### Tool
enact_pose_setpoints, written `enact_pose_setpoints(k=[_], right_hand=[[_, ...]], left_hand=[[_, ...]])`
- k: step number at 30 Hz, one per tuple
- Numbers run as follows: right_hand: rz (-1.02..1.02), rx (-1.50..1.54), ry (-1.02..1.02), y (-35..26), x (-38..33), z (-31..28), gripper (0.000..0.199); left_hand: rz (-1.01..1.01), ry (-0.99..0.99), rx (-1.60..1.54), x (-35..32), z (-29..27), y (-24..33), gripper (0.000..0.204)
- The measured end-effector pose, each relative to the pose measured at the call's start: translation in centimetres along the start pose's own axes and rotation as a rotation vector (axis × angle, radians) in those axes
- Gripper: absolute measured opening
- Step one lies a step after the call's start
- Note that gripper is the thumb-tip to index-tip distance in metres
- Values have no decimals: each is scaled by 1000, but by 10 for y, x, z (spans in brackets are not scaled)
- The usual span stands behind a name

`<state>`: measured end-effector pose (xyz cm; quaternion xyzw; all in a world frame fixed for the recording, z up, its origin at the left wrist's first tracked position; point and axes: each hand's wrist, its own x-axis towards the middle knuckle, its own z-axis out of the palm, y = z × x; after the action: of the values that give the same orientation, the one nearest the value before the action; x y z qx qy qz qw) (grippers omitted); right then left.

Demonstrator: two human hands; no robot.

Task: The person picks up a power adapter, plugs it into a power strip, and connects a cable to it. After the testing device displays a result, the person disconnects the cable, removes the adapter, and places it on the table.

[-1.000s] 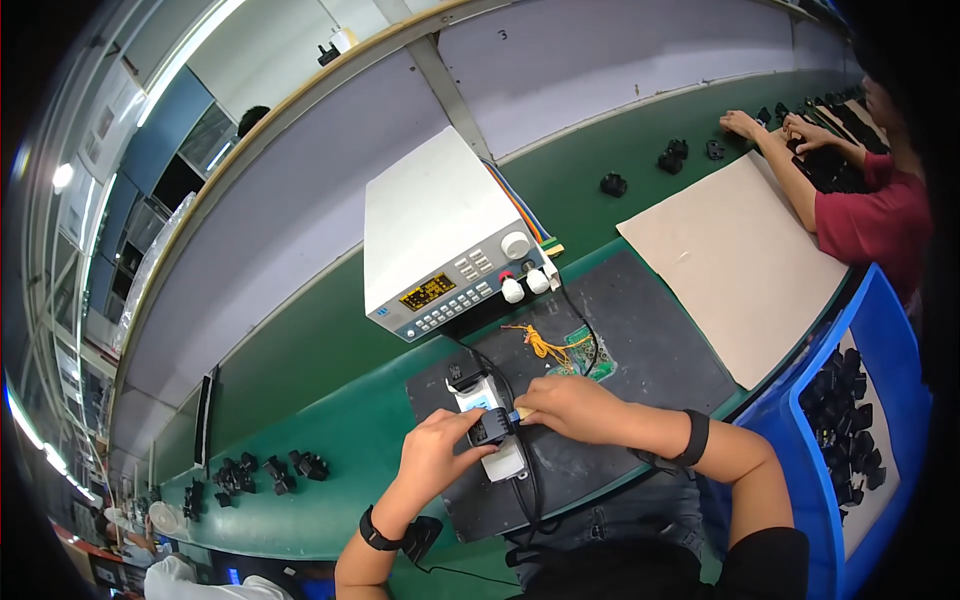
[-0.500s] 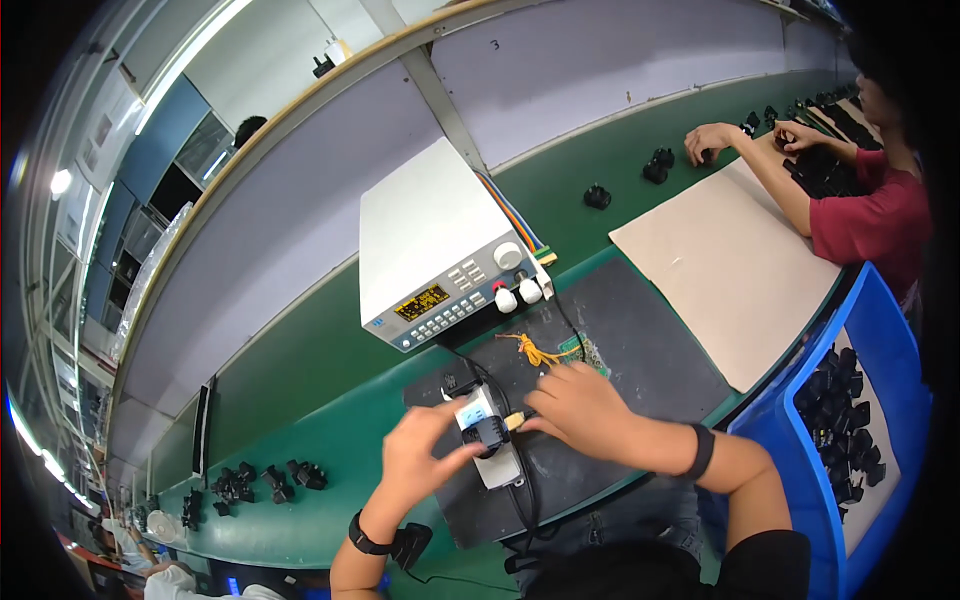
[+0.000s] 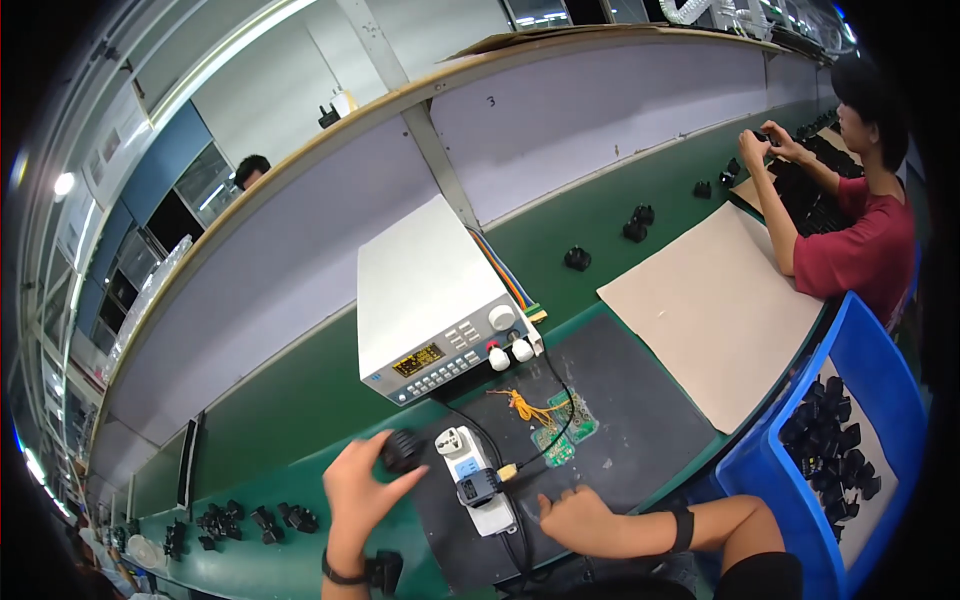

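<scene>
Your left hand (image 3: 355, 495): one, thumb and fingers curved into a C, pinching one chunky black plug adapter (image 3: 402, 452) just left of the power strip's far end.
Your right hand (image 3: 582, 522): one, fingers slackly curled and parted, palm downward, right of the strip's near end.
Wristbands (image 3: 683, 530): two, black, one per wrist.
Power strip (image 3: 490, 519): one, long white plastic, lying aslant between your hands, a round-faced socket exposed at its far end.
Seated adapter (image 3: 478, 487): one, dark, boxy, on the strip; one pale-yellow cable plug (image 3: 508, 471) at its right side.
Mat (image 3: 650, 400): one, flat, dark grey, scuffed.
Circuit boards (image 3: 578, 418): two, thin, green, beside loosely bundled yellow wire (image 3: 524, 405).
Instrument (image 3: 430, 275): one, pale box; one lit screen, one round knob, two white plugs in front.
Cardboard sheet (image 3: 700, 310): one, tan, smooth.
Bin (image 3: 870, 345): one, blue, holding heaped black pieces (image 3: 825, 440), too tangled to count.
Co-worker (image 3: 860, 240): one, dark red shirt, hands together around a small black piece.
</scene>
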<state>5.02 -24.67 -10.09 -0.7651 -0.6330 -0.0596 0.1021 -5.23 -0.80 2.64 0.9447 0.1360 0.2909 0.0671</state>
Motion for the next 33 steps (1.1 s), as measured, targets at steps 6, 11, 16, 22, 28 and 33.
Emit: enact_pose_setpoints(k=[6, 11, 16, 22, 28, 33], right_hand=[[267, 853, 235, 111, 42, -83, 37], [818, -155, 700, 256, 123, -49, 54], [813, -255, 376, 310, 178, 16, 68], [836, 162, 164, 380, 184, 39, 62], [677, 891, 587, 280, 127, -84, 44], [310, 1614, 261, 134, 79, -132, 49]], left_hand=[[-486, -290, 504, -95, -9, -113, 54], [-624, -234, 651, -140, 6, -155, 55], [-774, -139, 751, -169, -3, -191, 68], [-579, -58, 770, -150, -11, -166, 91], [-152, 29, 366, -77, -32, -60, 69], [374, 78, 181, -30, -21, 10, 63]])
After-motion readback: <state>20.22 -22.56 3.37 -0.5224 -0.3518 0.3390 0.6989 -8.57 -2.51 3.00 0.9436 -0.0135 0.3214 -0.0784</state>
